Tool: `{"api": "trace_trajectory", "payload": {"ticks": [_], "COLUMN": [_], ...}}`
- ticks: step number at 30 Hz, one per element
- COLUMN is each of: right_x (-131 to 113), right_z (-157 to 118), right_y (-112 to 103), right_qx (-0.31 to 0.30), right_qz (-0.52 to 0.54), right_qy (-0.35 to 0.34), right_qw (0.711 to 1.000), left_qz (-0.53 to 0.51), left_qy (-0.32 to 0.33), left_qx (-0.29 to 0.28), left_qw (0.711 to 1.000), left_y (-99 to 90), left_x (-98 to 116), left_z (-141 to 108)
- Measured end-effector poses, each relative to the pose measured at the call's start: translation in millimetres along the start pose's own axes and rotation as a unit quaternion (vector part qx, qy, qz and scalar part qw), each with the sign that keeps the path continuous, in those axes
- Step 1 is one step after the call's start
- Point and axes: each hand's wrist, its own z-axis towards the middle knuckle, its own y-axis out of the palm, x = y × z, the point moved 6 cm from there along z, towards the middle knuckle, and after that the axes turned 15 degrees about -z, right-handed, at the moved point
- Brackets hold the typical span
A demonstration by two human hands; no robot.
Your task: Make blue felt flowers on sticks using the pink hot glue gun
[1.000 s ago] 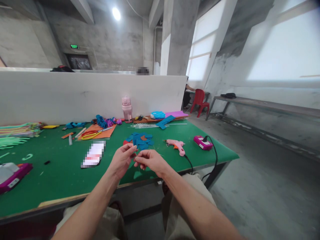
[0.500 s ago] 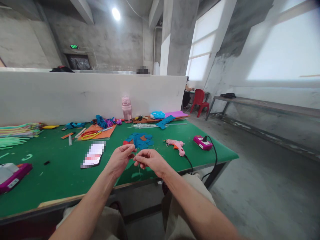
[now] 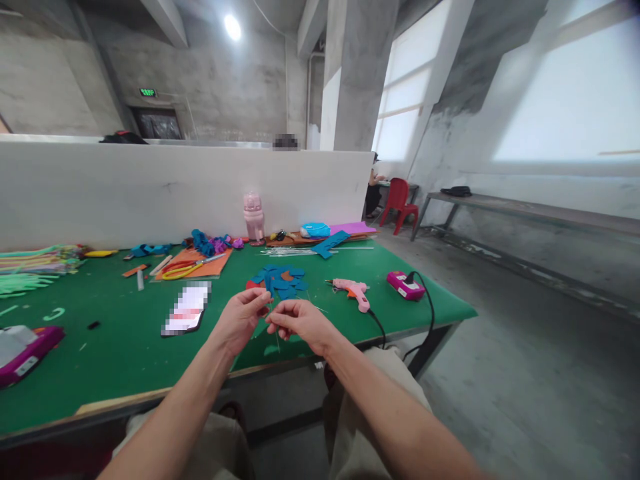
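Below centre of the frame, holding a thin stem (image 3: 278, 340) nearly upright, slightly tilted; pinching narrowly with left hand (image 3: 243, 317) near the top, with right hand (image 3: 299, 321) nearer the lower end.

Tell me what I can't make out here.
Head view: strand, too thin to tell its material; its pinched parts are hidden by the fingers of the left hand and right hand.
Head view: phone screen, blurred by pixelation.
Head view: left power strip, cut off by the picture's left edge.
Head view: person, mostly hidden by the partition; the head is pixelated.
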Motion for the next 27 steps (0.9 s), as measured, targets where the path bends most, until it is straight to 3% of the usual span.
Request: {"api": "trace_trajectory", "payload": {"ticks": [19,27], "right_x": [-0.3,0.7], "right_z": [1.4,2.0], "right_y": [-2.6,-3.9], "right_qx": [0.027,0.026], "right_qz": [0.003,0.01], "right_qy": [-0.012,-0.003], "right_qw": [1.0,1.0], "left_qz": [0.015,0.019], "left_qy": [0.013,0.016], "left_qx": [-0.037,0.003], "left_qw": [0.999,1.0], "left_y": [5.2,2.8], "left_x": [2.4,3.8], "left_z": [-2.6,-1.8]}}
